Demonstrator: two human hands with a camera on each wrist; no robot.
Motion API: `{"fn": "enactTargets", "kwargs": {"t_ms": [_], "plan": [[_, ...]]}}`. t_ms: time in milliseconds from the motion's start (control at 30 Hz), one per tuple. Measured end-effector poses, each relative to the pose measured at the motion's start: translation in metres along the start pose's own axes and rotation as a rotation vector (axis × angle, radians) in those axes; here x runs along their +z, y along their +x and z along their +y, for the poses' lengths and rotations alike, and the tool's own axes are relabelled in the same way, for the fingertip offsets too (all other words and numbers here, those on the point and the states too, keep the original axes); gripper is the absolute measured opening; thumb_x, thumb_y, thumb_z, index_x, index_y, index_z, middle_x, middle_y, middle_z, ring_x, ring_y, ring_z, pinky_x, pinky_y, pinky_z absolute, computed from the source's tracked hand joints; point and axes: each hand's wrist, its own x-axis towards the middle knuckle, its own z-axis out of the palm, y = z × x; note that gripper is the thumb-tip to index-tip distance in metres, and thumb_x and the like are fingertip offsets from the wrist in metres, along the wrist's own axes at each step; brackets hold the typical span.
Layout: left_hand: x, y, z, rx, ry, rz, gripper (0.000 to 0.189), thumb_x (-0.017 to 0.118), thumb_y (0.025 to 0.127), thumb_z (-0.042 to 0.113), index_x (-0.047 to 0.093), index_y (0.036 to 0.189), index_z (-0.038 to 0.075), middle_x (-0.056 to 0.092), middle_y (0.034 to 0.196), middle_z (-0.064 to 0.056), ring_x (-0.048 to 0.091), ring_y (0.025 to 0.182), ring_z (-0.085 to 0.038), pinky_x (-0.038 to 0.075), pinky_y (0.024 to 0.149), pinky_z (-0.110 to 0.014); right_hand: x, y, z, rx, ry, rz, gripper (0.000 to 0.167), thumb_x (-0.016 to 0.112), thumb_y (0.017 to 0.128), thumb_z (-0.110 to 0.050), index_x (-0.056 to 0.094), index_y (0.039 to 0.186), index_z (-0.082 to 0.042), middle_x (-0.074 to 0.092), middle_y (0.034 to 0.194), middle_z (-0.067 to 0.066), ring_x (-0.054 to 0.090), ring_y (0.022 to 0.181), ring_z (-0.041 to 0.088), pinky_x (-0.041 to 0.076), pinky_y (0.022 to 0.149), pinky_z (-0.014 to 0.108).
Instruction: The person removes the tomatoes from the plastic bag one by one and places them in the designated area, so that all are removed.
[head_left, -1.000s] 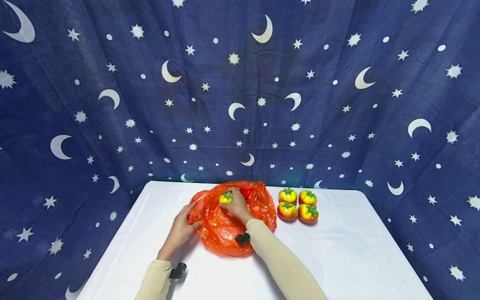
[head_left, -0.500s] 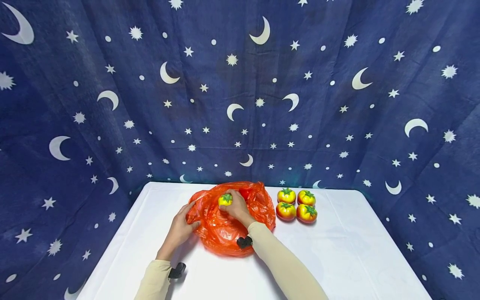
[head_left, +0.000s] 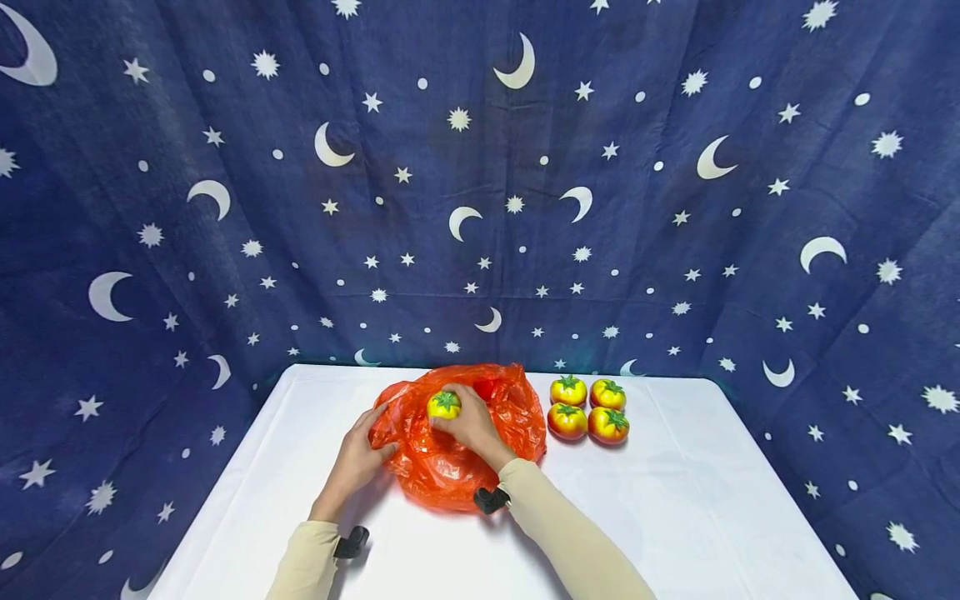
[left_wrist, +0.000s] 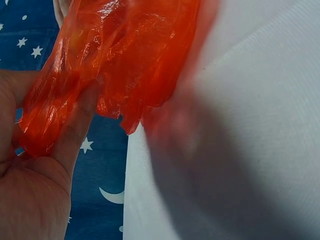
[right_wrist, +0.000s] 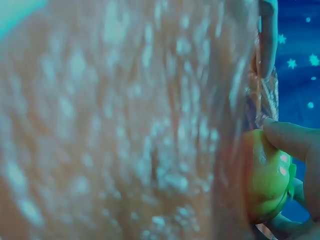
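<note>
Near the table's [head_left: 697, 500] far edge, the right hand [head_left: 472, 423] is gripping a tomato [head_left: 442, 406]. The left hand [head_left: 358, 456] is holding a red bag [head_left: 438, 486].

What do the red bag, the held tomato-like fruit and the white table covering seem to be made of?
Red bag: thin, glossy plastic film, by its wrinkles, sharp highlights and translucency.
Held tomato-like fruit: smooth and glossy with bright highlights; perhaps plastic or coated foam, but the look cannot settle it.
White table covering: probably matte woven fabric, by its soft creases and fine texture.
</note>
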Motion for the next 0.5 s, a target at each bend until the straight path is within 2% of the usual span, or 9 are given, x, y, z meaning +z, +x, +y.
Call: {"fn": "enactTargets", "kwargs": {"t_ms": [267, 500], "plan": [[0.001, 0.000, -0.002, -0.003, -0.006, 0.003, 0.077, 0.076, 0.078, 0.001, 0.043, 0.147, 0.007, 0.045, 0.148, -0.018, 0.040, 0.140, -0.042, 0.030, 0.118, -0.057, -0.002, -0.011, -0.004, -0.041, 0.018, 0.032, 0.060, 0.084, 0.074, -0.029, 0.060, 0.127, -0.018, 0.060, 0.129, 0.006, 0.060, 0.112, 0.024, 0.051, 0.095, 0.041], [0.001, -0.001, -0.002, -0.004, -0.011, 0.004, 0.077, 0.075, 0.079, 0.001, 0.042, 0.148, 0.007, 0.045, 0.148, -0.019, 0.040, 0.139, -0.043, 0.030, 0.116, -0.059, -0.008, -0.022, -0.011, -0.070, 0.069, 0.041, 0.059, 0.084, 0.074, -0.028, 0.061, 0.128, -0.017, 0.060, 0.129, 0.006, 0.060, 0.110, 0.022, 0.052, 0.094, 0.038]]}}
